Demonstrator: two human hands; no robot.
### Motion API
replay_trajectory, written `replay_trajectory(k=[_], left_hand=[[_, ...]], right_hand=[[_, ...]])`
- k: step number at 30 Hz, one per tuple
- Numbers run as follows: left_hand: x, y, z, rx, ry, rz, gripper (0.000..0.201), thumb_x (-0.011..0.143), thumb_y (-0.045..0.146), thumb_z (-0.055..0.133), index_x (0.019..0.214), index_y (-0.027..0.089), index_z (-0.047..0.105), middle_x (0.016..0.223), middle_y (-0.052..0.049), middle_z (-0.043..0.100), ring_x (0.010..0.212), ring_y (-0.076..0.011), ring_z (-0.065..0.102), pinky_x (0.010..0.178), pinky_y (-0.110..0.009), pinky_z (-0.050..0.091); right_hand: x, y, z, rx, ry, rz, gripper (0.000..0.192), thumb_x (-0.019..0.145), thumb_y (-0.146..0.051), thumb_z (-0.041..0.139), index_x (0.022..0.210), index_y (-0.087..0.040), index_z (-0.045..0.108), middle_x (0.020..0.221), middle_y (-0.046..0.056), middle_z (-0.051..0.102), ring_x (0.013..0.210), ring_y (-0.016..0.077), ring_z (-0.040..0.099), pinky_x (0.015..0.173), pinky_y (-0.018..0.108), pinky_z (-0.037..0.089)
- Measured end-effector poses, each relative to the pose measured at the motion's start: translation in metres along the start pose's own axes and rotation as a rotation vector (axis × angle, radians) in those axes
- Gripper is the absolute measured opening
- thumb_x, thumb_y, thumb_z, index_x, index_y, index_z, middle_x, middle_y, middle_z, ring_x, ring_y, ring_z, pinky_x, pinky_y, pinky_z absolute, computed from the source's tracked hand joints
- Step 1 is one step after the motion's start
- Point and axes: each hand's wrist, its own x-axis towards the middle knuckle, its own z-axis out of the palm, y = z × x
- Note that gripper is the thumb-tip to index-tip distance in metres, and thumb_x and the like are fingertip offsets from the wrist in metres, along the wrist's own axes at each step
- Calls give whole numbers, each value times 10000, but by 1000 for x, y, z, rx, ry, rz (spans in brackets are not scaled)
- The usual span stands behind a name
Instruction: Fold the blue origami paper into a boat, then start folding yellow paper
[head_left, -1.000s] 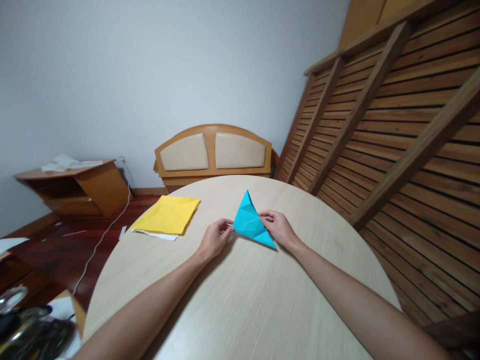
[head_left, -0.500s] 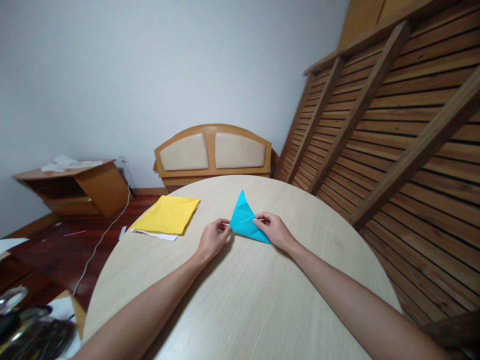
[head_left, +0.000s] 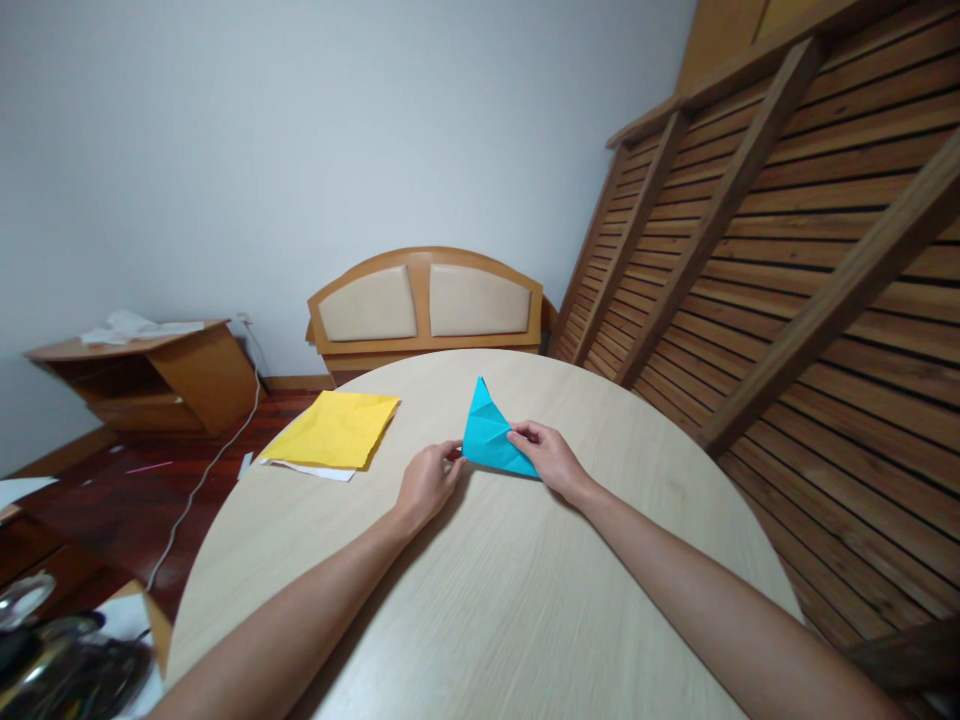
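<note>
A blue sheet of folded paper (head_left: 489,436), roughly triangular with crease lines across it, is held just over the round table (head_left: 480,590). Its narrow point faces away from me. My right hand (head_left: 553,461) pinches its right side, thumb on top and fingers behind. At the lower left corner, my left hand (head_left: 433,480) has thumb and forefinger closed on the paper's edge; its other fingers curl, partly hidden. To the left lie yellow sheets (head_left: 334,428) with white paper (head_left: 319,471) showing beneath them.
Beyond the table stands a wooden headboard (head_left: 424,300) with cream panels. A slatted wooden frame (head_left: 750,300) leans along the right. At left are a low cabinet (head_left: 187,375) with papers on it and a white cable (head_left: 202,480) across the floor.
The blue paper has turned slightly; its tip shifted a little left and its lower right corner rose. Both hands keep their hold, almost in the same place.
</note>
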Motion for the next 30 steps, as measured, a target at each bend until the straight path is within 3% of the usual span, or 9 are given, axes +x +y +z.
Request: replay_trajectory(k=[6,20,25,30], left_hand=[[-3,8,-7,186,-49,111,302,936,270,545,1201,253,689,963,-99,744,845,-248,660,767,-310,458],[-1,1,-2,125,-50,46,307,936,284,530,1190,241,696,980,-83,743,894,-247,662,781,-296,455],[-1,-1,-2,61,-30,23,289,917,268,549,1145,217,720,972,-92,747,892,-249,663,799,-312,471],[1,-2,-1,3,-19,11,268,919,277,546,1100,204,729,985,-89,752,910,-242,672,816,-311,483]], right_hand=[[1,-1,2,17,19,6,416,752,-537,688,906,-150,709,854,50,713,760,183,613,700,294,462],[2,-1,1,76,-15,52,618,784,-737,562,825,-153,760,844,69,747,841,252,663,800,364,508],[1,-4,-1,42,28,-2,466,730,-621,706,882,-186,780,915,76,765,898,259,678,845,386,520],[0,-5,0,136,-5,9,425,747,-531,712,997,-194,779,995,79,769,963,258,676,867,392,527]])
